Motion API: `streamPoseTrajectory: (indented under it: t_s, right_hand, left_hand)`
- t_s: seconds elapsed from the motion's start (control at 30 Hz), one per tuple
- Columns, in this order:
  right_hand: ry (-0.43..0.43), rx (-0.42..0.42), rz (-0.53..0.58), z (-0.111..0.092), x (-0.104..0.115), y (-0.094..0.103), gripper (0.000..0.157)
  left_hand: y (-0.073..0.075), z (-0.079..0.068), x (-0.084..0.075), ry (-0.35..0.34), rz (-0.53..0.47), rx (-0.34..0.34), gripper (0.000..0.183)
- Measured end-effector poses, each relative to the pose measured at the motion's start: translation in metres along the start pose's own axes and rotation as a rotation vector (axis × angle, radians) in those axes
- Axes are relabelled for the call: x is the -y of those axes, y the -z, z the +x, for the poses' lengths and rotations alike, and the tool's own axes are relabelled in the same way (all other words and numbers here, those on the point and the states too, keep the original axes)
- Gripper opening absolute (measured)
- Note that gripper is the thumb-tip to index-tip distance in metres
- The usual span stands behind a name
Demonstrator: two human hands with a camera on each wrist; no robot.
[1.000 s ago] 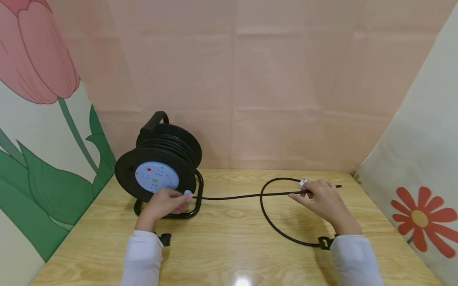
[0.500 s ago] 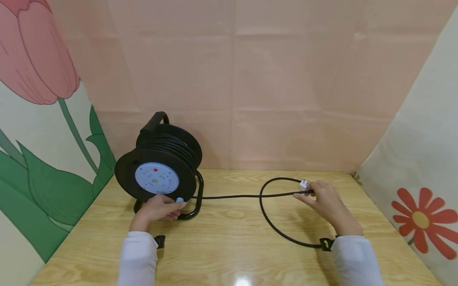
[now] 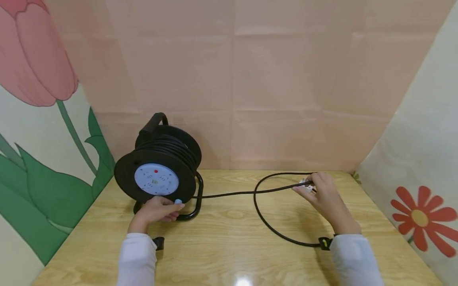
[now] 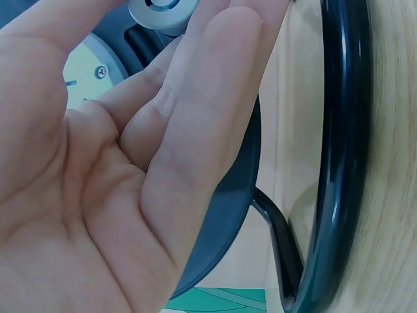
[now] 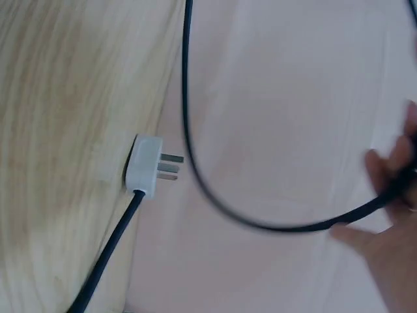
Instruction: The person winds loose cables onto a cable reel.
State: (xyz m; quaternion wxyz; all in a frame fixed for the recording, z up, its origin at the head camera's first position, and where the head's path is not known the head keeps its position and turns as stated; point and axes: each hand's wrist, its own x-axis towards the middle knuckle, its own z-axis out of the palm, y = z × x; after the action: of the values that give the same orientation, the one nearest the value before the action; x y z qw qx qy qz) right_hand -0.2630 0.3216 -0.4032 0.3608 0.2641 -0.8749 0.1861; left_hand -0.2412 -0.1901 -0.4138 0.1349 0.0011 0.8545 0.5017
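Observation:
A black cable reel (image 3: 125,174) with a pale blue socket face (image 3: 156,178) stands on its tubular frame at the left. My left hand (image 3: 155,210) holds the small blue knob (image 3: 178,201) at the lower rim of the reel; in the left wrist view the knob (image 4: 164,12) shows at the top, by the fingers. From the reel, a black cable (image 3: 229,194) runs right to my right hand (image 3: 322,198), which pinches it. Beyond that hand the cable loops back. A white plug (image 5: 143,166) with three prongs lies by the table's far edge in the right wrist view.
The wooden table (image 3: 229,250) meets a pink cloth backdrop (image 3: 272,99) behind. Flower-patterned panels flank it left and right. The reel's black frame tube (image 4: 342,163) rises close beside my left hand.
The reel has turned a little, and the knob with my left hand has shifted left and down. My right hand has raised the cable slightly; the far part of the loop moved up.

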Motion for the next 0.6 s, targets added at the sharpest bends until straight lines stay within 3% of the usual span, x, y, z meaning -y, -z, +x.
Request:
streamPoseTrajectory:
  t_s: [0.1,0.2,0.43,0.6]
  right_hand:
    - [0.055,-0.090,-0.001,0.004,0.006,0.003,0.061]
    - [0.072,-0.113,-0.018,0.009,0.015,0.007,0.062]
    - [-0.081,-0.021,-0.008,0.033,0.030,0.016,0.024]
    - [-0.049,-0.002,0.017,0.058,0.025,0.020,0.015]
  left_hand:
    - [0.001,0.000,0.002,-0.003,-0.005,0.000,0.043]
    - [0.002,0.000,0.008,-0.012,-0.019,-0.003,0.044]
    - [0.003,0.006,0.021,-0.023,-0.075,-0.023,0.040]
    - [0.006,0.008,0.026,-0.033,-0.067,-0.043,0.039]
